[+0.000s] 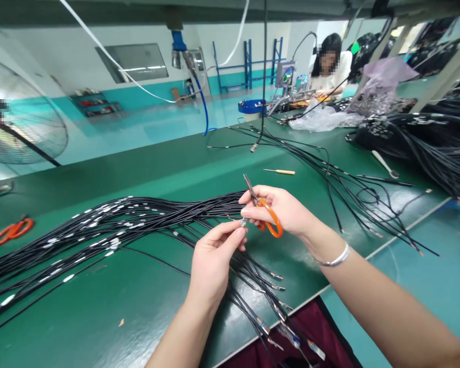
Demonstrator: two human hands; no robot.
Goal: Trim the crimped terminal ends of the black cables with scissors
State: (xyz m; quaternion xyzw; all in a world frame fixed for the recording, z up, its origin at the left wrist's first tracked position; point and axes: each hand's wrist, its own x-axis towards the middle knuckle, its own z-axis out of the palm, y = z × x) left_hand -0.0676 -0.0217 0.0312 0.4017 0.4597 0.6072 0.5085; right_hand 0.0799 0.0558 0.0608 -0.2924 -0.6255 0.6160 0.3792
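My left hand pinches a small silvery connector between thumb and index finger, raised over the green bench and just beside my right hand. My right fingers grasp a pair of scissors by the orange handles, with the blades tilted up and to the left; my right thumb tip sits close by the connector, though I cannot tell whether it touches it. A silver bracelet circles my right wrist. From the left edge, a thick bundle of black cables marked with white labels runs along the bench to behind my hands, and loose cable ends with metal tips fan out beneath them, some reaching past the near edge above a dark red cloth. Far to my left lie 1 more pair of orange-handled scissors, the spare pair. Beyond my right hand rests a thin yellow-handled pick, and farther right more black cables spread out near a white-handled brush. Across the way, 1 co-worker in a white top leans over some work, with a clear plastic bag nearby.
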